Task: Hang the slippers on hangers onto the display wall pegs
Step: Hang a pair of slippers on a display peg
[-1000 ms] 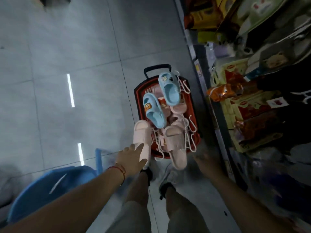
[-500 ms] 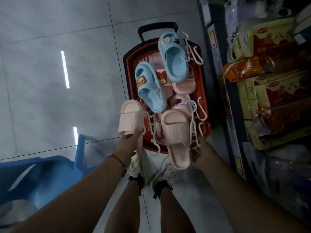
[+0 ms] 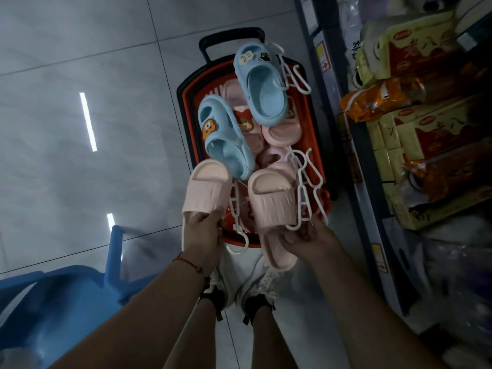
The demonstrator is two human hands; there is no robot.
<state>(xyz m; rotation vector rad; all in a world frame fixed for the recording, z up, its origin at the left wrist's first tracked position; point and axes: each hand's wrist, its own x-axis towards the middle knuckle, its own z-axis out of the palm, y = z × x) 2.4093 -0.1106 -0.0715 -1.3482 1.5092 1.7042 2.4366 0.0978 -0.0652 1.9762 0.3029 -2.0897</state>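
Pink slippers (image 3: 271, 198) above basket (image 3: 186, 107); left hand (image 3: 202, 235) grips one, right hand (image 3: 308, 241) other.

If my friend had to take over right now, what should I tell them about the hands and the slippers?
Left hand: grips the heel of the left pink slipper.
Right hand: holds the heel of the right pink slipper, and its fingers touch a white hanger.
Both pink slippers are over the near end of the red basket on the floor. Two blue slippers lie on top of the pile, with more pink ones and hangers underneath.
Done: one pink pair taken hold of.
Left: carry it to the display pegs, which are not in view, hang it, then do the rest. Nothing hung yet that I can see.
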